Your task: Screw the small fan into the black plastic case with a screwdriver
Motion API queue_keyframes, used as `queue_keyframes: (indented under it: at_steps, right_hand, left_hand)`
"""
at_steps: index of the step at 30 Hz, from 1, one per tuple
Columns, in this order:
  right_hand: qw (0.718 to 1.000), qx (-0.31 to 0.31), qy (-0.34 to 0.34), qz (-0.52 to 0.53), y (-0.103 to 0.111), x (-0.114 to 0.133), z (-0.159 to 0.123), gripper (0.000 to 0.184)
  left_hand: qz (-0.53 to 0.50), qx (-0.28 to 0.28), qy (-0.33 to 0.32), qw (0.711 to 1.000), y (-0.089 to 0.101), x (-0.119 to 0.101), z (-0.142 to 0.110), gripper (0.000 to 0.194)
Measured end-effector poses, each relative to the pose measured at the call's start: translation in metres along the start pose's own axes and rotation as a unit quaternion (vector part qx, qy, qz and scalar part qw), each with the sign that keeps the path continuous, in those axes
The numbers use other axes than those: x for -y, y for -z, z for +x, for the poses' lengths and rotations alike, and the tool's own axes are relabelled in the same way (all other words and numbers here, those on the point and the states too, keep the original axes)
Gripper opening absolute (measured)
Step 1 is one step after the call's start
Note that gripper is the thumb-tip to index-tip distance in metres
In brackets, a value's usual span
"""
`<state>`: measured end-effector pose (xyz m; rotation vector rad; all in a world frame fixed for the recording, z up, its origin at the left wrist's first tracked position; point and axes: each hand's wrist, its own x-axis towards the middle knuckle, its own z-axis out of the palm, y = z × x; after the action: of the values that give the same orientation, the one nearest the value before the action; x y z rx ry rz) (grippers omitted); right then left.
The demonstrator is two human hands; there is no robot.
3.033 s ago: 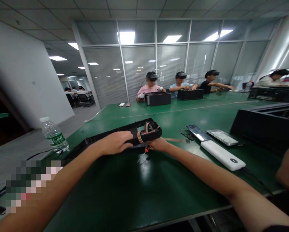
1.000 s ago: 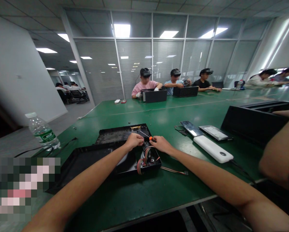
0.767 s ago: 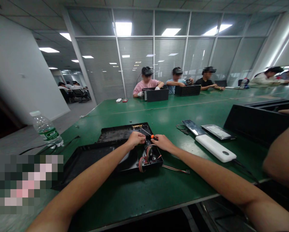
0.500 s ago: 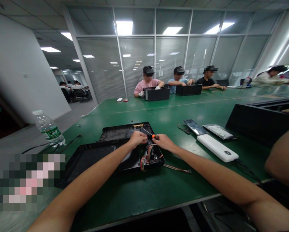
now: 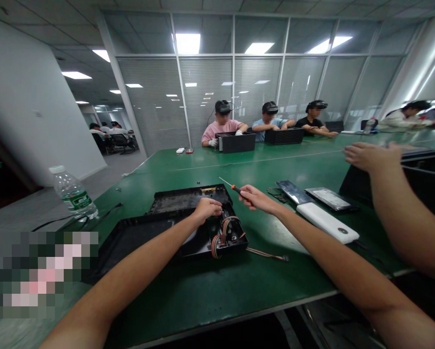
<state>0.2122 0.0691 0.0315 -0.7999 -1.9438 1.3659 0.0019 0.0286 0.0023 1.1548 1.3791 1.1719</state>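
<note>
While a clear plastic bottle with a green label (image 5: 73, 196) stands at the far left of a glossy green table (image 5: 210, 295), an open, shallow black plastic casing (image 5: 140, 231) lies to its right, in front of the person. A flat, dusty black panel (image 5: 179, 201) lies just behind it. The person's left hand (image 5: 207, 209) rests over the casing's right-hand part, fingertips drawn together; whether they pinch anything cannot be told. Below them, a striped, multicoloured ribbon cable (image 5: 225, 229) loops out of the compartment. Farther right, the right hand (image 5: 254, 198) grips a screwdriver with an orange-and-black handle (image 5: 235, 188), its thin metal shaft pointing up and left, clear of the casing.

For good work here, the left hand would best steady the casing from its rim, with the cable loops kept aside, and the screwdriver be brought upright and square before any turning force.

Further right lie a long white plastic block (image 5: 324, 222) and a silver, rectangular drive-like unit (image 5: 326, 198); beyond, a co-worker's blurred hand (image 5: 373, 156) hovers by a large black case (image 5: 430, 194).
</note>
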Motion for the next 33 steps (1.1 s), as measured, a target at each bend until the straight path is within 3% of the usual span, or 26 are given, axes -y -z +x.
queue_keyframes:
  at_steps: [3,9,13,20,33]
  right_hand:
    - [0.997,-0.022,0.008,-0.076,0.0,0.001,-0.001,0.031]
    - [0.958,-0.039,0.131,-0.251,0.015,0.026,-0.01,0.032]
    - [0.957,-0.052,0.14,-0.247,0.022,0.034,-0.012,0.028]
    - [0.953,-0.102,0.132,-0.252,0.011,0.021,-0.005,0.026]
    - [0.951,-0.122,0.132,-0.251,0.014,0.021,-0.004,0.03]
  left_hand:
    - [0.013,0.001,0.004,1.0,0.0,0.001,0.002,0.011]
    - [0.041,-0.01,-0.032,0.999,-0.001,0.009,0.005,0.011]
    - [0.042,-0.001,-0.046,0.998,0.002,0.012,0.004,0.013]
    - [0.04,0.01,-0.033,0.999,0.002,0.008,0.002,0.012]
    - [0.037,-0.011,-0.023,0.999,-0.002,0.005,-0.002,0.012]
